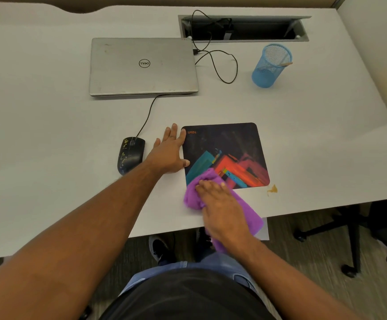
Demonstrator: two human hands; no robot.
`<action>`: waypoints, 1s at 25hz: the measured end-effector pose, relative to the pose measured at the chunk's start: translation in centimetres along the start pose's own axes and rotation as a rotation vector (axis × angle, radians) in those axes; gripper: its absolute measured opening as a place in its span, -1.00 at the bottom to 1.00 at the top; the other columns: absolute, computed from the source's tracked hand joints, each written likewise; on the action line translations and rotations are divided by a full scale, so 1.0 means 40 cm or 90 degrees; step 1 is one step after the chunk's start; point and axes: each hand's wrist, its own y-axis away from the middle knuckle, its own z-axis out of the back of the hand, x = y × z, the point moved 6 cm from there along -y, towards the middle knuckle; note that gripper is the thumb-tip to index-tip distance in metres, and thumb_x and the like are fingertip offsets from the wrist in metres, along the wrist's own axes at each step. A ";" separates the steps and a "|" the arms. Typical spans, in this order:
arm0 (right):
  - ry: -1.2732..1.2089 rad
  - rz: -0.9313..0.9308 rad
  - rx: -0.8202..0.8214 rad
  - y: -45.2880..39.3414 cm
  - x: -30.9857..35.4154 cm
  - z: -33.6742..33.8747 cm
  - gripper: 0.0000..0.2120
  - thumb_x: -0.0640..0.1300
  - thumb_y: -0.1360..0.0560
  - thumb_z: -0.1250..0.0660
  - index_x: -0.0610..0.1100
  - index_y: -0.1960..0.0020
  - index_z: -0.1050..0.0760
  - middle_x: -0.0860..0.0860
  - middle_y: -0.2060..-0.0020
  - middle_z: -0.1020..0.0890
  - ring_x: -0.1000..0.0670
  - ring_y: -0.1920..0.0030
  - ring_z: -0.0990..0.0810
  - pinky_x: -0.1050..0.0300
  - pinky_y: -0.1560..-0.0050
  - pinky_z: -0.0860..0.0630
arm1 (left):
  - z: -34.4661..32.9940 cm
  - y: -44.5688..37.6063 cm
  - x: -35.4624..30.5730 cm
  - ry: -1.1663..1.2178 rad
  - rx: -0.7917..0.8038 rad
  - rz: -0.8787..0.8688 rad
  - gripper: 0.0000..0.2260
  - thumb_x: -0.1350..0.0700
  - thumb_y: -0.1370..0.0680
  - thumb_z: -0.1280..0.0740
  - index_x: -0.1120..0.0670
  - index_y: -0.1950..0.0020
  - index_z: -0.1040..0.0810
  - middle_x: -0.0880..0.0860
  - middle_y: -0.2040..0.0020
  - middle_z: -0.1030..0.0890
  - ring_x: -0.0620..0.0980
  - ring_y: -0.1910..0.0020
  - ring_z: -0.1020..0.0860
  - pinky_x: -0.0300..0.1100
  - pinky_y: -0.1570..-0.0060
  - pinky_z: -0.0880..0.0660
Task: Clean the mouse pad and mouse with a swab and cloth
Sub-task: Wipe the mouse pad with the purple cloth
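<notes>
A dark mouse pad (224, 146) with teal and red shapes lies near the desk's front edge. My right hand (222, 204) presses a purple cloth (193, 195) onto the pad's near left corner; part of the cloth hangs over the desk edge. My left hand (170, 151) lies flat with fingers spread on the pad's left edge, thumb and forefinger touching the pad. A black wired mouse (130, 154) with yellowish smears sits to the left of that hand. A thin stick, perhaps the swab (286, 63), leans in the blue mesh cup (269, 65).
A closed silver laptop (144, 65) lies at the back, the mouse cable (147, 114) running to it. A cable tray (245, 28) is open in the desk behind. A brown stain (273, 188) marks the desk by the pad's near right corner. Chair legs (354, 241) stand at the right.
</notes>
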 end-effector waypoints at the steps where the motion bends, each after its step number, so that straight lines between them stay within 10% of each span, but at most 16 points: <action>1: -0.011 -0.059 -0.032 0.001 -0.057 0.026 -0.46 -0.07 -0.70 -0.13 0.00 -0.65 -0.11 0.06 -0.63 -0.19 0.05 -0.63 -0.10 0.17 -0.52 0.28 | -0.002 0.000 0.001 0.006 0.002 0.000 -0.09 -0.08 -0.55 -0.41 0.00 -0.62 0.21 0.05 -0.60 0.32 0.06 -0.57 0.29 0.10 -0.51 0.15; 5: -0.020 -0.158 -0.062 0.016 -0.132 0.055 -0.47 -0.03 -0.71 -0.13 -0.02 -0.64 -0.11 0.04 -0.63 -0.20 0.02 -0.63 -0.12 0.17 -0.54 0.19 | -0.004 0.001 0.002 0.011 0.000 0.005 -0.08 -0.08 -0.54 -0.41 -0.01 -0.62 0.21 0.05 -0.60 0.32 0.06 -0.57 0.31 0.10 -0.51 0.16; 11: 0.033 0.093 0.075 -0.024 0.080 -0.041 -0.40 0.02 -0.68 -0.07 0.04 -0.66 0.07 0.08 -0.65 0.03 0.06 -0.64 0.10 0.05 -0.49 0.39 | -0.001 0.001 0.005 0.010 -0.015 -0.003 -0.08 -0.07 -0.54 -0.42 -0.01 -0.63 0.19 0.05 -0.60 0.30 0.05 -0.57 0.28 0.08 -0.52 0.14; 19: -0.023 -0.112 -0.027 -0.120 -0.132 0.074 -0.39 0.14 -0.71 -0.02 -0.02 -0.67 0.07 0.05 -0.65 -0.04 0.03 -0.64 0.00 0.06 -0.62 0.09 | -0.007 -0.005 0.011 0.012 -0.021 0.003 -0.06 -0.10 -0.51 -0.44 -0.03 -0.63 0.19 0.03 -0.61 0.29 0.03 -0.58 0.28 0.07 -0.52 0.14; 25: 0.038 0.040 0.048 -0.101 -0.003 0.007 -0.43 0.20 -0.70 0.18 0.03 -0.63 0.20 0.08 -0.64 0.10 0.04 -0.65 0.15 0.06 -0.61 0.25 | -0.009 -0.005 0.017 0.037 -0.039 -0.012 -0.06 -0.11 -0.51 -0.44 -0.04 -0.63 0.17 0.01 -0.61 0.28 0.01 -0.58 0.26 0.04 -0.52 0.16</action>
